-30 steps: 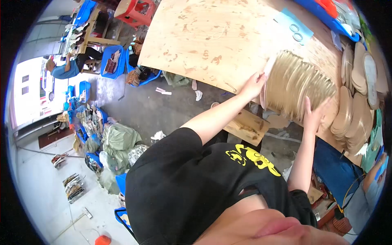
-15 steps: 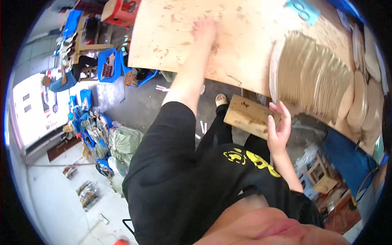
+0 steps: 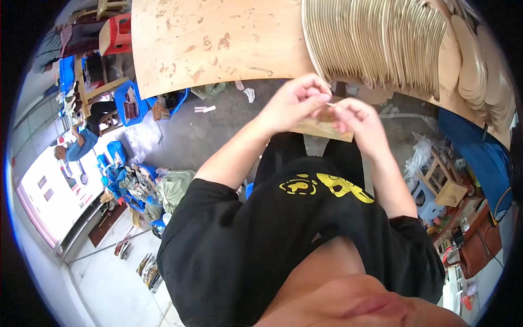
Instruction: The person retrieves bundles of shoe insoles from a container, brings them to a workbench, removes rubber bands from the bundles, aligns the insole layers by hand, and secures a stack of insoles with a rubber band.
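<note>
My left hand (image 3: 298, 103) and my right hand (image 3: 360, 124) meet in front of my body, just off the near edge of the wooden table (image 3: 180, 60). The fingers of both are curled into a pinch. Between the fingertips shows a tiny whitish sliver (image 3: 330, 104), too small to name. Right beyond the hands, a long row of thin tan sole-shaped sheets (image 3: 376, 46) stands packed on edge on the table. Partly behind my hands is a wooden stool top (image 3: 321, 129).
More sole-shaped sheets (image 3: 471, 65) lie stacked at the table's right end. A red plastic stool (image 3: 115, 35) and a blue bin (image 3: 131, 106) stand at the left. Another person (image 3: 79, 144) sits farther off. White scraps (image 3: 249, 95) lie on the floor.
My left hand has come back from the tabletop to meet my right hand, and the fingers of both have closed. The view has shifted, and the blue card is out of sight.
</note>
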A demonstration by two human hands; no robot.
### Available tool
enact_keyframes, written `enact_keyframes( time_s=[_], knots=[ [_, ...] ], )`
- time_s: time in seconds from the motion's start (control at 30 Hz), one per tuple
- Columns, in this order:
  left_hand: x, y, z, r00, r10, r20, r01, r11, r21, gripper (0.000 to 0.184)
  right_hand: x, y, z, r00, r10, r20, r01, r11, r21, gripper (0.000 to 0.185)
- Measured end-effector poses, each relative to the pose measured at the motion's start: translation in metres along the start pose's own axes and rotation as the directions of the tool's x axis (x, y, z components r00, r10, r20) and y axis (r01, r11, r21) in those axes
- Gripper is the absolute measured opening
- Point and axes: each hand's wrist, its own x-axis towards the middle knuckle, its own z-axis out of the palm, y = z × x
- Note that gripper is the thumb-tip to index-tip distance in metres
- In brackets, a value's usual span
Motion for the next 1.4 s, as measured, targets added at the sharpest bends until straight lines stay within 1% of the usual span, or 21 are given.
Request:
enact_keyframes(
  time_s=[0.03, 0.07, 0.13, 0.17, 0.23, 0.27, 0.3, 0.33, 0.37, 0.47, 0.5, 0.6, 0.7, 0.8, 0.9, 1.0, 1.1, 1.2, 1.23, 1.33, 1.4],
  knots=[
    [0.0, -0.002, -0.004, 0.998, -0.056, -0.022, 0.055, 0.998, -0.03, 0.016, -0.004, 0.005, -0.007, 0.993, 0.018, -0.12, 0.0, 0.989, 0.146, 0.018],
    [0.002, -0.01, -0.016, 1.0, -0.006, 0.022, 0.005, 0.999, 0.031, 0.02, -0.006, 0.016, -0.021, 0.977, -0.01, -0.211, 0.056, 0.975, 0.214, 0.02],
    [0.004, -0.033, -0.034, 0.989, 0.061, -0.135, -0.025, 0.967, 0.255, 0.026, -0.016, 0.029, -0.052, 0.973, -0.22, -0.075, 0.23, 0.862, 0.451, 0.021],
    [0.009, -0.044, -0.035, 0.929, 0.129, -0.347, -0.042, 0.968, 0.247, 0.021, -0.018, 0.032, -0.057, 0.974, -0.216, -0.064, 0.217, 0.828, 0.516, 0.019],
    [0.023, -0.056, -0.042, 0.865, 0.121, -0.488, -0.008, 0.973, 0.229, 0.015, -0.02, 0.031, -0.062, 0.976, -0.214, -0.037, 0.188, 0.748, 0.636, 0.016],
    [0.029, -0.06, -0.045, 0.824, 0.12, -0.554, 0.005, 0.976, 0.219, 0.013, -0.016, 0.037, -0.06, 0.965, -0.247, -0.085, 0.26, 0.89, 0.374, 0.014],
    [0.035, -0.063, -0.043, 0.83, 0.076, -0.552, -0.054, 0.997, 0.055, 0.019, -0.01, 0.046, -0.056, 0.949, -0.293, -0.119, 0.303, 0.95, 0.075, 0.013],
    [0.038, -0.066, -0.047, 0.844, 0.064, -0.532, -0.05, 0.998, 0.039, 0.024, -0.004, 0.053, -0.053, 0.928, -0.347, -0.138, 0.311, 0.922, -0.231, 0.012],
    [0.041, -0.072, -0.052, 0.858, 0.051, -0.51, -0.046, 0.999, 0.022, 0.029, 0.001, 0.056, -0.053, 0.922, -0.365, -0.131, 0.305, 0.891, -0.338, 0.011],
    [0.051, -0.085, -0.06, 0.876, 0.08, -0.476, -0.122, 0.991, -0.059, 0.041, 0.011, 0.06, -0.052, 0.877, -0.432, -0.212, 0.32, 0.853, -0.413, 0.011],
    [0.054, -0.086, -0.061, 0.877, 0.1, -0.471, -0.161, 0.983, -0.09, 0.045, 0.012, 0.06, -0.053, 0.866, -0.436, -0.244, 0.307, 0.849, -0.429, 0.01],
    [0.065, -0.087, -0.068, 0.906, 0.182, -0.381, -0.16, 0.983, 0.09, 0.036, 0.018, 0.075, -0.071, 0.837, -0.483, -0.258, 0.32, 0.813, -0.485, 0.014],
    [0.071, -0.084, -0.074, 0.912, 0.155, -0.38, -0.148, 0.988, 0.05, 0.033, 0.02, 0.085, -0.087, 0.777, -0.566, -0.277, 0.389, 0.777, -0.496, 0.021],
    [0.077, -0.076, -0.075, 0.881, -0.022, -0.473, -0.035, 0.993, -0.112, 0.028, 0.02, 0.088, -0.103, 0.717, -0.637, -0.284, 0.47, 0.742, -0.477, 0.022],
    [0.086, -0.071, -0.073, 0.834, 0.002, -0.552, -0.141, 0.968, -0.209, 0.026, 0.02, 0.09, -0.112, 0.672, -0.655, -0.346, 0.508, 0.747, -0.428, 0.021],
    [0.097, -0.068, -0.07, 0.798, 0.088, -0.596, -0.251, 0.948, -0.196, 0.026, 0.016, 0.085, -0.108, 0.692, -0.572, -0.44, 0.478, 0.82, -0.314, 0.023],
    [0.1, -0.066, -0.069, 0.774, 0.12, -0.622, -0.288, 0.941, -0.177, 0.025, 0.022, 0.094, -0.116, 0.647, -0.642, -0.41, 0.446, 0.756, -0.479, 0.025],
    [0.107, -0.066, -0.067, 0.654, 0.42, -0.63, -0.367, 0.904, 0.221, 0.023, 0.018, 0.092, -0.12, 0.646, -0.678, -0.349, 0.424, 0.7, -0.575, 0.026],
    [0.111, -0.065, -0.069, 0.662, 0.468, -0.585, -0.407, 0.88, 0.244, 0.021, 0.018, 0.092, -0.123, 0.65, -0.663, -0.372, 0.444, 0.728, -0.522, 0.025],
    [0.124, -0.064, -0.077, 0.679, 0.405, -0.612, -0.439, 0.893, 0.104, 0.021, 0.015, 0.08, -0.119, 0.585, -0.6, -0.547, 0.591, 0.776, -0.22, 0.024],
    [0.127, -0.062, -0.081, 0.719, 0.366, -0.592, -0.411, 0.909, 0.062, 0.028, 0.008, 0.07, -0.126, 0.582, -0.597, -0.552, 0.654, 0.747, -0.119, 0.023]
  ],
)
